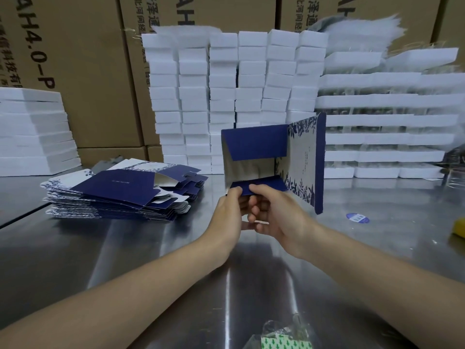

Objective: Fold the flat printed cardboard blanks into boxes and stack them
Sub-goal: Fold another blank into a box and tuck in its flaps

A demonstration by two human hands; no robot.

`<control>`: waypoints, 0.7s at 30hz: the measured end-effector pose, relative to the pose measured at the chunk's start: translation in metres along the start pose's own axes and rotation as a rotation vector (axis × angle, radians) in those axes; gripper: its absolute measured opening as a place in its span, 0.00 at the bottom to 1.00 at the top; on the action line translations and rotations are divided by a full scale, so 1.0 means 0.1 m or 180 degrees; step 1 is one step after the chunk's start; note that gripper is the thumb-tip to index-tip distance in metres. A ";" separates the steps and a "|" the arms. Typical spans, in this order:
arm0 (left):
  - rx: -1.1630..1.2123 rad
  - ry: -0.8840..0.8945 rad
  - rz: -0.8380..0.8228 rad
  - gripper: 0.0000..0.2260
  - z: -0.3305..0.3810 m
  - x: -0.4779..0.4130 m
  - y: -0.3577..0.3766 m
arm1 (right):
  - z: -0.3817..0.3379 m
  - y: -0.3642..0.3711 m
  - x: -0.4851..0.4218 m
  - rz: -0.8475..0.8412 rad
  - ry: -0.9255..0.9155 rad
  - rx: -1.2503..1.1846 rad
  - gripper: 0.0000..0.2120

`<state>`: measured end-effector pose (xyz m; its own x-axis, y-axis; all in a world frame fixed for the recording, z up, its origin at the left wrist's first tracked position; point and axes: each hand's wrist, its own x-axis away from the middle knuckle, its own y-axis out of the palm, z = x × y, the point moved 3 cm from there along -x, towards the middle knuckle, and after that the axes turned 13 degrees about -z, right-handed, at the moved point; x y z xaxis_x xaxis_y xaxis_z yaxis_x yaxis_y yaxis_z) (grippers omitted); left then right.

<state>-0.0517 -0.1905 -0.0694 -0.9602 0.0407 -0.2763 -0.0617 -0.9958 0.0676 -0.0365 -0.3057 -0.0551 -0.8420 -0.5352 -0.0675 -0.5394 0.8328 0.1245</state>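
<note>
A worker's bare arms reach across a brushed steel bench (176, 260) in a storeroom, where a half-formed box (254, 142) is held upright just above the surface at centre frame. The left grip (230, 210) and right grip (274, 212) meet at its lower edge, both pinching the navy bottom flap between thumb and curled fingers. The box's open mouth faces the camera, showing a silvery lining, with a navy flap folded down across the top and a floral-printed panel swung out to the right. To the left, well apart from the hands, a pile of flat blanks (120, 190) (navy and white, with the same leaf print) lies fanned on the bench. Behind the box rise columns of small white blocks (226, 96), flanked by a stack of white slabs (32, 132) at left and layered white trays (390, 122) at right. Brown shipping cartons (88, 71) with black lettering wall off the back of the room. A round blue sticker (357, 218) lies on the steel to the right, a yellow object (459, 226) sits cut off at the frame's edge, and a crumpled plastic wrapper (284, 341) with a green pattern rests at the near edge.
</note>
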 end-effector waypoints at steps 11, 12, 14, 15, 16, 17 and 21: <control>0.0235 0.0159 -0.0346 0.23 0.10 0.05 0.04 | -0.03 -0.03 -0.03 -0.0064 -0.0090 -0.0543 0.21; 0.0207 0.0148 -0.0351 0.25 0.11 0.05 0.03 | -0.03 -0.03 -0.03 -0.0067 -0.0085 -0.0545 0.21; 0.0197 0.0098 -0.0356 0.27 0.12 0.05 0.02 | -0.02 -0.03 -0.04 -0.0081 -0.0087 -0.0477 0.21; 0.0235 0.0072 -0.0353 0.28 0.12 0.05 0.02 | -0.01 -0.03 -0.04 -0.0082 -0.0091 -0.0418 0.21; 0.0285 0.0053 -0.0334 0.28 0.11 0.04 0.01 | 0.00 -0.03 -0.04 -0.0074 -0.0102 -0.0348 0.21; 0.0329 0.0042 -0.0299 0.28 0.11 0.03 0.01 | 0.01 -0.03 -0.04 -0.0055 -0.0127 -0.0272 0.21; 0.0476 -0.0030 -0.0143 0.27 0.09 0.02 -0.01 | 0.03 -0.02 -0.06 -0.0029 -0.0234 -0.0147 0.19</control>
<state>-0.0561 -0.1891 -0.0618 -0.9581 0.0864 -0.2732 -0.1438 -0.9697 0.1976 -0.0307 -0.3041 -0.0577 -0.8365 -0.5295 -0.1410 -0.5473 0.8197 0.1689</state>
